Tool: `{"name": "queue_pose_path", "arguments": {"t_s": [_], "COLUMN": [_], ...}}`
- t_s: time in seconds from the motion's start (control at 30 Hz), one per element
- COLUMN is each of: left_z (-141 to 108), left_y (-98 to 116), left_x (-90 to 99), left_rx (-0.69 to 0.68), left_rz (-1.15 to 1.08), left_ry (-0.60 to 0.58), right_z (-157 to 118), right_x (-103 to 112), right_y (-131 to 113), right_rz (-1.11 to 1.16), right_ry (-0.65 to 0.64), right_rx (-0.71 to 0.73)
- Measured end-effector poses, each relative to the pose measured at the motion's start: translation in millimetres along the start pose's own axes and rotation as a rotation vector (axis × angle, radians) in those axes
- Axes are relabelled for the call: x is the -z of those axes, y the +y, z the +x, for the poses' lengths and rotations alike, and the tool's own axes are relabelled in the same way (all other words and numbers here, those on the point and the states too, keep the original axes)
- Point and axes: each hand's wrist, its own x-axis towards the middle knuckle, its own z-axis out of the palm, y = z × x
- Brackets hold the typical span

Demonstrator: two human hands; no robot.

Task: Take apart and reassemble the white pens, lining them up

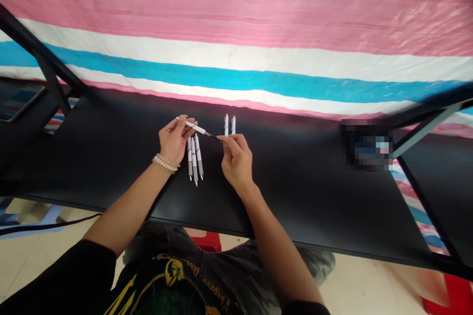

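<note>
Between the thumb and fingers of my left hand [176, 137] is a white pen barrel [195, 127], tilted down to the right. A thin dark pen refill [212, 136] sticks out of its lower end, and my right hand [236, 160] pinches the far end of that refill. Just below and right of my left hand, several white pens with grey grips [192, 160] lie side by side, tips toward me. Beyond my right hand lie two white pen barrels [229, 124], their near ends partly hidden by the hand.
All of this is over a black table [303, 182]. Black metal braces [51, 78] slope at both sides. A striped plastic sheet [236, 24] hangs behind. A blurred-out object [367, 145] sits at the right, and a red stool [207, 242] shows below the near edge.
</note>
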Motion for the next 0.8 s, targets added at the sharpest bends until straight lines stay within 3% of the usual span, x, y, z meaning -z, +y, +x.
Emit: {"name": "queue_pose_path", "arguments": {"t_s": [0.2, 0.37, 0.57, 0.8], "left_z": [6, 0, -2, -12], "left_y": [6, 1, -3, -10], "left_x": [5.7, 1.6, 0.8, -7.1], "left_rx": [0.066, 0.106, 0.068, 0.032], "left_rz": [-0.127, -0.095, -0.035, 0.083], "left_ry": [0.062, 0.01, -0.004, -0.048], "right_z": [4, -2, -3, -5], "right_x": [7, -3, -6, -11], "right_y": [-1, -2, 1, -6], "right_rz": [0.052, 0.023, -0.06, 0.0], "right_ry": [0.133, 0.098, 0.105, 0.049], "right_rx": [0.046, 0.12, 0.143, 0.215]}}
